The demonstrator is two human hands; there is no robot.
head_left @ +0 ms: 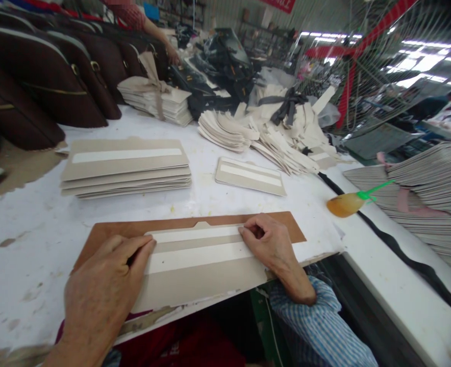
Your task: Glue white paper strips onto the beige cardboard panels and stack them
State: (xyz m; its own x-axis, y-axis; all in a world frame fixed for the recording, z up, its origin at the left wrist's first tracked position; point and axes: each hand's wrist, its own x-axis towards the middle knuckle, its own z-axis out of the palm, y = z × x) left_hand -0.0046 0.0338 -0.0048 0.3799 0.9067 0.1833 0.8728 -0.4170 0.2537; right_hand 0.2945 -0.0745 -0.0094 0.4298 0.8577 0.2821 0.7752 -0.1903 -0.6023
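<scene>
left hand (105, 285): lies flat, fingers together, pressing the left end of the beige panel (202, 270); grips nothing.
right hand (269, 244): fingertips pinched narrow on the right end of the upper white strip (195, 234), palm resting on the panel.
beige panel: lies at 6 o'clock on the white table (38, 239), on top of a brown board (110, 232), its near edge overhanging the table.
stack of panels (126, 168): at 11 o'clock, well apart.
single panel (250, 176): at 1 o'clock.
amber bottle (346, 204): on its side at 2 o'clock.
another person's hand (172, 53): far end, 12 o'clock.
</scene>
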